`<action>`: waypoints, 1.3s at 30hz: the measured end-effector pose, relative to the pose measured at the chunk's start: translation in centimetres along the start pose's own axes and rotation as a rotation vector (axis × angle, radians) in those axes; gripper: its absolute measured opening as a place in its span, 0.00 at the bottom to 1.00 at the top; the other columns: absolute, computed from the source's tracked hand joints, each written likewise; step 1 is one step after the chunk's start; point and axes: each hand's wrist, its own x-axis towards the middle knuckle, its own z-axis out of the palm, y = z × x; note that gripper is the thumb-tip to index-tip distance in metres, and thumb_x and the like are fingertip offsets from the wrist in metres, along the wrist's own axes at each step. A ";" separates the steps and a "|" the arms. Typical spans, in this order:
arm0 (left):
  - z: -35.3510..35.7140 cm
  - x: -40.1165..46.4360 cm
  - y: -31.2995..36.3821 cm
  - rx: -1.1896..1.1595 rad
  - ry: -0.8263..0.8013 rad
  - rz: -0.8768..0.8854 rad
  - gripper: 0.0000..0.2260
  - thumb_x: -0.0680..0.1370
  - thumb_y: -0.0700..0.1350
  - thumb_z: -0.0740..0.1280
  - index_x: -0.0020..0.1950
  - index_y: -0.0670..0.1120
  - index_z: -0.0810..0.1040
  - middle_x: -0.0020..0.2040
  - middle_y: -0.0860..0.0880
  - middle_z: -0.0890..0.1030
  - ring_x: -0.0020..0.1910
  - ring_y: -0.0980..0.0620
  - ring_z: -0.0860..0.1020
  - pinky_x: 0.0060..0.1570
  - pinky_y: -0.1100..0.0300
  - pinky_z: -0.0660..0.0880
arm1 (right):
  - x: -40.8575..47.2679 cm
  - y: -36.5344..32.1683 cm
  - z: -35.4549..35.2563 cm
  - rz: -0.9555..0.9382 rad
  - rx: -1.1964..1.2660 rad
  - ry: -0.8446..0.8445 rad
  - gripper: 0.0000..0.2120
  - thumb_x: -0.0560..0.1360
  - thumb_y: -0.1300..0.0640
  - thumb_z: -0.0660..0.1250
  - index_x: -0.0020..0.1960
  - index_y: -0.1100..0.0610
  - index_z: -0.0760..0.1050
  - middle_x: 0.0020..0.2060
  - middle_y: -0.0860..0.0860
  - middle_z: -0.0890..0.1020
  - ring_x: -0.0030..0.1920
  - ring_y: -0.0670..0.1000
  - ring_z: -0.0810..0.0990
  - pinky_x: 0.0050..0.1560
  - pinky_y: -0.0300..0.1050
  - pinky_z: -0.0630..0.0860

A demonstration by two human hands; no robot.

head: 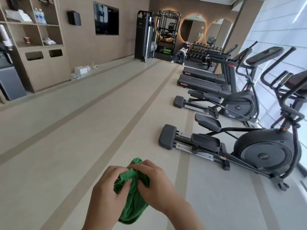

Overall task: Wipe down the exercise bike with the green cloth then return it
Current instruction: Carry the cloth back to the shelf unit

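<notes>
A bunched green cloth [132, 203] hangs between both my hands at the bottom centre of the head view. My left hand [108, 191] grips its left side, thumb pressed into the fabric. My right hand [152, 181] pinches the top right of the cloth with curled fingers. A dark exercise machine [262, 151] with a round flywheel cover and long pedals stands on the floor to the right, well apart from my hands. A second, similar machine [237, 105] stands behind it.
Treadmills [204, 80] line the right side by the window. A shelving unit [33, 39] with bottles and towels stands far left. A cable machine [144, 35], dumbbell rack [204, 50] and a crouching person [180, 55] are at the far end. A wide beige floor aisle runs ahead.
</notes>
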 end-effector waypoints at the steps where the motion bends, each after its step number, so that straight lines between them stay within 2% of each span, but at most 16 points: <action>1: -0.6 0.3 -0.6 -0.004 0.015 -0.001 0.19 0.70 0.31 0.79 0.53 0.51 0.82 0.52 0.60 0.81 0.50 0.59 0.82 0.49 0.67 0.77 | 0.7 -0.4 0.5 -0.015 0.003 -0.018 0.25 0.75 0.60 0.64 0.69 0.42 0.78 0.58 0.40 0.77 0.57 0.39 0.78 0.58 0.34 0.76; 6: -2.3 2.2 -2.7 -0.007 0.014 0.007 0.20 0.70 0.31 0.80 0.52 0.53 0.83 0.52 0.59 0.82 0.51 0.58 0.83 0.47 0.65 0.78 | 4.2 -1.3 1.9 -0.052 0.038 0.003 0.20 0.72 0.53 0.72 0.63 0.44 0.82 0.55 0.38 0.78 0.54 0.39 0.79 0.54 0.34 0.77; 8: -2.4 3.3 -3.6 -0.024 0.004 0.017 0.20 0.72 0.32 0.79 0.54 0.54 0.83 0.54 0.59 0.82 0.52 0.57 0.84 0.48 0.63 0.79 | 5.7 -0.9 2.1 -0.044 0.037 0.033 0.17 0.71 0.55 0.71 0.59 0.45 0.83 0.53 0.38 0.80 0.52 0.40 0.80 0.53 0.36 0.78; 11: -2.4 5.1 -4.9 -0.059 -0.034 0.018 0.17 0.76 0.39 0.72 0.60 0.56 0.83 0.59 0.57 0.82 0.58 0.54 0.83 0.53 0.61 0.81 | 8.5 0.3 1.9 -0.025 -0.002 0.057 0.15 0.71 0.54 0.68 0.57 0.44 0.81 0.51 0.38 0.81 0.50 0.42 0.80 0.51 0.43 0.79; 14: -2.1 7.6 -6.9 -0.038 -0.062 -0.024 0.19 0.78 0.38 0.72 0.64 0.57 0.81 0.62 0.58 0.81 0.59 0.53 0.83 0.53 0.64 0.81 | 11.8 2.1 1.3 -0.007 -0.013 0.086 0.14 0.71 0.52 0.67 0.57 0.44 0.80 0.50 0.38 0.82 0.50 0.43 0.80 0.50 0.46 0.80; 20: 0.3 15.3 -11.2 0.080 -0.084 -0.105 0.21 0.78 0.37 0.74 0.64 0.59 0.79 0.63 0.61 0.79 0.61 0.57 0.80 0.51 0.62 0.80 | 20.3 7.6 -1.6 0.040 0.025 0.185 0.12 0.72 0.52 0.70 0.55 0.43 0.79 0.48 0.38 0.81 0.48 0.42 0.80 0.45 0.41 0.79; 28: 5.2 27.7 -14.8 0.210 -0.084 -0.151 0.18 0.80 0.42 0.71 0.64 0.62 0.77 0.65 0.62 0.77 0.63 0.58 0.78 0.55 0.58 0.77 | 32.7 14.2 -8.3 0.044 0.101 0.233 0.12 0.73 0.54 0.71 0.56 0.45 0.80 0.49 0.39 0.82 0.49 0.43 0.81 0.50 0.49 0.81; 39: 6.9 40.8 -20.5 0.323 -0.071 -0.187 0.15 0.80 0.45 0.71 0.64 0.60 0.78 0.66 0.64 0.76 0.66 0.61 0.75 0.63 0.53 0.76 | 44.8 19.7 -11.8 0.050 0.181 0.340 0.14 0.75 0.57 0.72 0.55 0.40 0.79 0.51 0.35 0.81 0.53 0.37 0.80 0.51 0.38 0.79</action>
